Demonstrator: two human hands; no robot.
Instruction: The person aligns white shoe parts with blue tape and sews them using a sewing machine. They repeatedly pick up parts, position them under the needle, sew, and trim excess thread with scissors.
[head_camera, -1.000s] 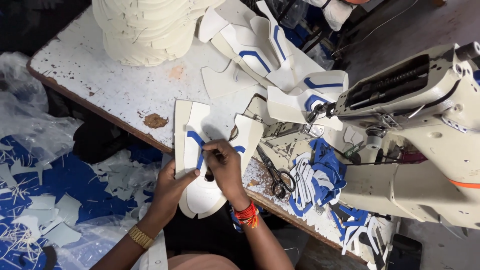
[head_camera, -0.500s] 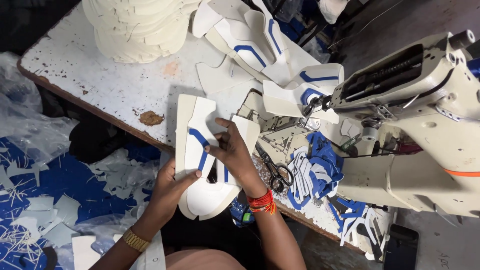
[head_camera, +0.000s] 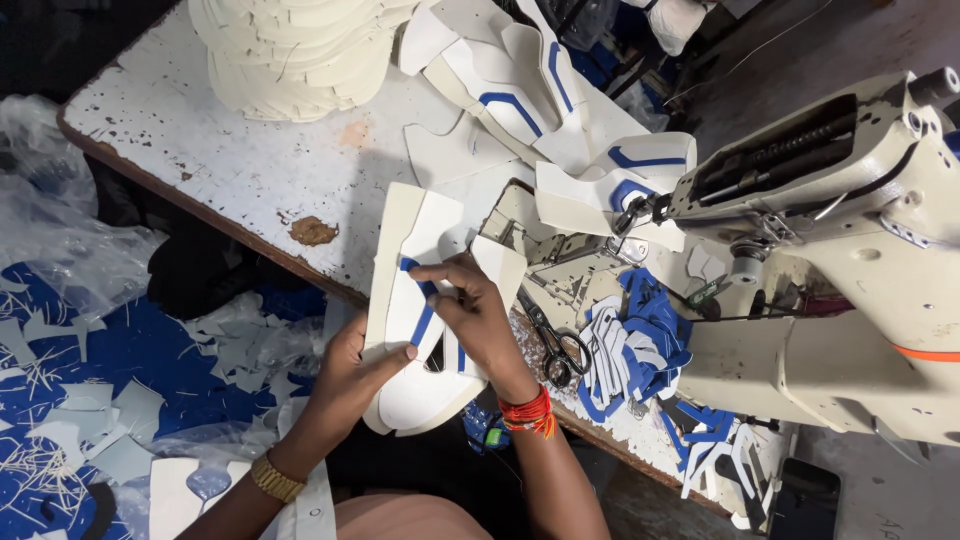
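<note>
A white shoe-upper piece (head_camera: 412, 300) with a blue stripe lies at the near edge of the worn white table (head_camera: 230, 165). My left hand (head_camera: 352, 375) grips its lower left side, thumb on top. Over its middle my right hand (head_camera: 478, 315) presses down, the fingertips pinching a blue strip against the white piece. A gold watch is on my left wrist and red bangles on my right.
A cream sewing machine (head_camera: 850, 260) stands at right. Scissors (head_camera: 555, 345) and a heap of blue and white cut pieces (head_camera: 640, 345) lie beside my right hand. Stacked white uppers (head_camera: 290, 50) and stitched pieces (head_camera: 540, 100) fill the far side. Scraps cover the blue floor (head_camera: 90, 400).
My right hand has slid up along the blue stripe toward the piece's top. The left hand keeps its hold on the lower edge.
</note>
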